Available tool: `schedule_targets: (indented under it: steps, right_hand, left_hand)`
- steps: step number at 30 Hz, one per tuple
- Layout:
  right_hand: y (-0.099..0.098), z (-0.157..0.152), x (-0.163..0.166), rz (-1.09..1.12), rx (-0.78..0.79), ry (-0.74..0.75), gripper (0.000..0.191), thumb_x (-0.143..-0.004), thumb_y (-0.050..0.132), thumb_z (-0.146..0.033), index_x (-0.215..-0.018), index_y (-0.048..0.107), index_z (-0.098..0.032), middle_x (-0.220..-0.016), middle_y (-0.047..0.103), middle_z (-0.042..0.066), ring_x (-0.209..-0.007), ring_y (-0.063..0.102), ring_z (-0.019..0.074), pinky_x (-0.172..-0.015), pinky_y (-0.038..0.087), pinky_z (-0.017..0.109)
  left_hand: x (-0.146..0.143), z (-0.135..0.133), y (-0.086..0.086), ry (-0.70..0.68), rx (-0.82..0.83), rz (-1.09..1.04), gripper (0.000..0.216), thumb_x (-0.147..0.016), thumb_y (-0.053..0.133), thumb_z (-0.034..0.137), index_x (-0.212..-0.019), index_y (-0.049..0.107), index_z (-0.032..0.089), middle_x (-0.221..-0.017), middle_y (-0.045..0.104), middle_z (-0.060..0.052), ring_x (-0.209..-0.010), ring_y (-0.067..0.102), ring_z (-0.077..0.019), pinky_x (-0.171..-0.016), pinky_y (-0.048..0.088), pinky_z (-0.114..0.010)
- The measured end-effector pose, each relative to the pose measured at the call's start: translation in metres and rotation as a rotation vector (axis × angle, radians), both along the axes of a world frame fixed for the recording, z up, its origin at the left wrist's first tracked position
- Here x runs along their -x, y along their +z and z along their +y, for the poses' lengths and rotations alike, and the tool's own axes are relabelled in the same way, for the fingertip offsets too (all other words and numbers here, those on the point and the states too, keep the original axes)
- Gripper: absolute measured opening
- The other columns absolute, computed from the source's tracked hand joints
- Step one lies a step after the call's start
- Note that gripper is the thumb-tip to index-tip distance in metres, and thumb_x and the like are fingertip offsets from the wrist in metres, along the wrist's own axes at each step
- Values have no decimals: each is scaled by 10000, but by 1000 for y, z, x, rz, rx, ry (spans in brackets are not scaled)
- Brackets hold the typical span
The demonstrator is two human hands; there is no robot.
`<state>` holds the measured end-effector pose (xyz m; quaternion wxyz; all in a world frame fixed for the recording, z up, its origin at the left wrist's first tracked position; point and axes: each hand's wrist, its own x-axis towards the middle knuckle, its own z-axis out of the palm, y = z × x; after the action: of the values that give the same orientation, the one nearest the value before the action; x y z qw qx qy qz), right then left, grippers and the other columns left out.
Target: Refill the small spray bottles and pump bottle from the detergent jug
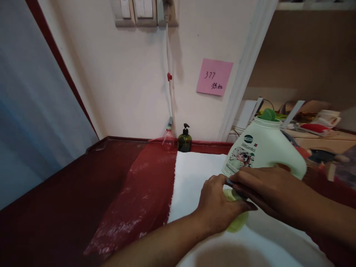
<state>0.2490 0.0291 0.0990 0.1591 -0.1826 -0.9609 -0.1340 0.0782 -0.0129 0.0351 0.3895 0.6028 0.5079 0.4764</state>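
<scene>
Yellow-green container (238, 223) showing right of centre, low in frame — left hand (213, 205) curling fingers around it, right hand (268, 187) covering its top, cannot tell whether those fingers are pinching; pale-green jug (268, 146) standing behind, right of frame.

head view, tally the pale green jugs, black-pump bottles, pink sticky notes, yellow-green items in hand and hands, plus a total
Pale green jug: 1
Black-pump bottle: 1
Pink sticky note: 1
Yellow-green item in hand, partly hidden: 1
Hands: 2, left hand and right hand
Total: 6
</scene>
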Motion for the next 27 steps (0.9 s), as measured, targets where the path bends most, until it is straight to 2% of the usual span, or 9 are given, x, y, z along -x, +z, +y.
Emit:
schedule_targets:
  steps: [8, 10, 13, 16, 19, 23, 25, 27]
  right_hand:
    - [0, 2, -1, -3, 28, 2, 194, -1065, 385, -261, -930, 517, -213, -728, 598, -6, -583, 593, 170, -560, 274, 286]
    - [-1, 2, -2, 4, 40, 5, 196, -1069, 377, -260, -940, 517, -214, -731, 594, -9, -591, 586, 167, -570, 282, 289]
    - [-1, 3, -3, -22, 52, 11, 183, -1069, 370, -250, -958, 512, -218, -737, 589, -11, -601, 586, 173, -573, 283, 293]
    - [-1, 3, -3, -44, 51, -3, 191, -1072, 361, -256, -936, 490, -220, -737, 589, -11, -593, 588, 171, -562, 268, 294]
    - [-1, 2, -3, -39, 29, -32, 183, -1069, 365, -241, -930, 483, -225, -744, 609, -9, -601, 599, 168, -570, 280, 294]
    - [-1, 2, -1, -11, 8, -17, 172, -1053, 386, -248, -918, 489, -225, -718, 608, -7, -574, 596, 170, -560, 286, 286]
    - [0, 2, -1, -11, 14, -3, 172, -1052, 393, -268, -927, 501, -219, -724, 611, -3, -570, 603, 177, -547, 273, 285]
    - [1, 1, 0, -11, 19, -10, 183, -1057, 385, -264, -932, 509, -216, -740, 617, 1, -580, 614, 181, -549, 279, 286]
  left_hand:
    - [5, 1, 1, -61, -140, 51, 306, -759, 785, 477, -818, 674, 197, -914, 682, -48, -898, 601, -253, -832, 448, -397]
    - [9, 5, 1, -141, -149, 29, 265, -769, 783, 433, -827, 686, 193, -907, 685, -38, -903, 611, -242, -845, 453, -384]
    - [15, 11, 0, -325, -65, -116, 207, -760, 790, 330, -879, 705, 184, -931, 697, -22, -938, 638, -230, -858, 481, -354]
    - [19, 13, -2, -391, -2, -209, 184, -748, 783, 275, -889, 716, 179, -963, 700, -23, -986, 647, -233, -894, 489, -351]
    - [17, 9, 1, -326, -46, -123, 243, -742, 793, 318, -926, 714, 180, -983, 703, -39, -995, 637, -250, -924, 479, -387]
    - [7, 2, 5, -128, 4, -15, 555, -586, 901, 429, -1021, 660, 184, -1056, 701, -77, -1008, 611, -309, -878, 490, -450]
    - [2, 1, 5, -61, 1, 4, 517, -591, 897, 465, -951, 646, 192, -1012, 694, -71, -983, 600, -307, -852, 485, -445]
    - [0, 2, 5, -52, -49, 8, 437, -639, 867, 487, -881, 641, 202, -960, 684, -56, -951, 593, -287, -838, 473, -427]
